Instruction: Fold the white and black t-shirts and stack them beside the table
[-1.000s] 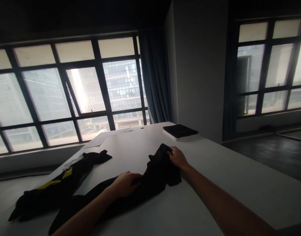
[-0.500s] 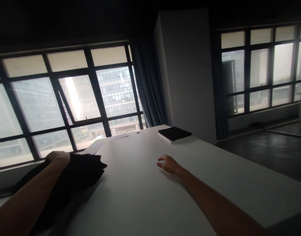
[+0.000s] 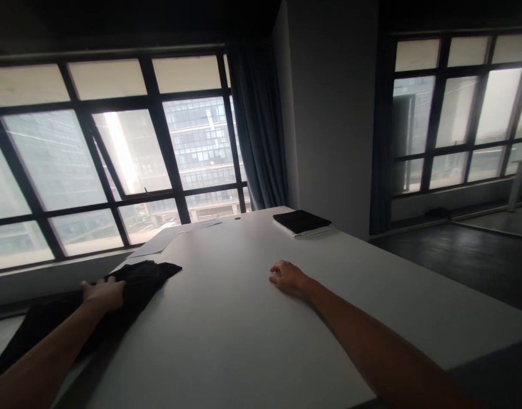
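along the left side of the white surface (image 3: 226, 324) lies a rumpled black cloth (image 3: 143, 275), directly beneath the left hand (image 3: 104, 294) and well apart from the right hand (image 3: 288, 275). toward the surface's far end sits a folded stack (image 3: 302, 221), black over white. the left hand's fingers are partly spread; whether they grip the cloth, i cannot tell. over the surface's middle, the right hand is half open, loosely curled, empty.

Bundle (image 3: 147, 277), near left: matt cloth, creased. Counter (image 3: 218, 324): smooth, faint sheen. Sheets (image 3: 158, 241), far left: paper. Folded stack (image 3: 302, 220), far: matt, looks like cloth. Curtain (image 3: 261, 130): pleated cloth. Floor (image 3: 418, 247), right: shines.
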A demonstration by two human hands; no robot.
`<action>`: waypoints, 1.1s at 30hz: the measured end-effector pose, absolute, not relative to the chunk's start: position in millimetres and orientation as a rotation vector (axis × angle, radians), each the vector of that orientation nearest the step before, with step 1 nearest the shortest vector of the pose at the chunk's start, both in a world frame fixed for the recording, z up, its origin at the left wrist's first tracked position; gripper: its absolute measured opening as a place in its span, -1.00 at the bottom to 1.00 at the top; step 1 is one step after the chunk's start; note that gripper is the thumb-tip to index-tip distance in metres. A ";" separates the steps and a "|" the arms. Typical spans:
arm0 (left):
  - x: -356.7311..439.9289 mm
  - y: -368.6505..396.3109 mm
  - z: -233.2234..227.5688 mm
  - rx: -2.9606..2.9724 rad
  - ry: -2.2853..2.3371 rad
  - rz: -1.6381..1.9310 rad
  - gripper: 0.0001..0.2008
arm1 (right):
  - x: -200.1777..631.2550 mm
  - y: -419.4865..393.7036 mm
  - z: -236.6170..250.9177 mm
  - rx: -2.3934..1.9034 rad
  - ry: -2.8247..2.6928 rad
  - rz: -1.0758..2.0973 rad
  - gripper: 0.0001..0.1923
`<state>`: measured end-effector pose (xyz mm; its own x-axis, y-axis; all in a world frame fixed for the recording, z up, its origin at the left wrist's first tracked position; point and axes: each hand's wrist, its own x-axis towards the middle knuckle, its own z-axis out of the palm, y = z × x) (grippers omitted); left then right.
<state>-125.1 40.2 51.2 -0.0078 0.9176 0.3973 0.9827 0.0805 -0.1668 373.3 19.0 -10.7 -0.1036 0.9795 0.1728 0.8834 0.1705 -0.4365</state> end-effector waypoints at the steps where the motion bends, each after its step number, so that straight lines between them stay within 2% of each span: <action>1: -118.0 49.4 46.1 -1.886 -1.981 -0.179 -0.64 | 371.7 22.2 -11.5 -1.787 -2.041 0.227 -0.61; 4: -81.8 73.4 24.2 -2.034 -1.912 -0.088 -0.51 | 371.4 39.5 -10.8 -1.879 -2.052 0.070 -0.57; 8: -47.4 103.1 -2.3 -2.213 -1.949 0.005 -0.52 | 395.8 81.9 -6.6 -2.054 -2.016 -0.076 -0.43; 12: -70.4 145.7 -11.4 -2.078 -2.157 0.025 -0.47 | 444.6 135.0 -5.7 -2.155 -1.888 -0.238 -0.51; 16: -104.6 178.3 -14.5 -1.947 -2.323 0.007 -0.41 | 492.0 183.4 -13.3 -2.223 -1.756 -0.235 -0.54; 20: -91.4 168.7 -17.7 -1.938 -2.201 -0.065 -0.42 | 521.1 217.4 -25.0 -2.199 -1.705 -0.175 -0.60; 23: -55.2 137.2 -20.1 -2.150 -1.987 -0.034 -0.45 | 529.5 230.1 -22.3 -2.148 -1.683 -0.155 -0.67; 27: -13.8 92.9 -21.8 -2.355 -1.877 0.047 -0.35 | 520.4 227.2 13.8 -2.028 -1.630 -0.167 -0.64; 33: 2.8 61.8 -11.4 -2.422 -1.985 0.047 -0.25 | 451.0 159.6 98.5 -1.397 -1.790 -0.208 -0.48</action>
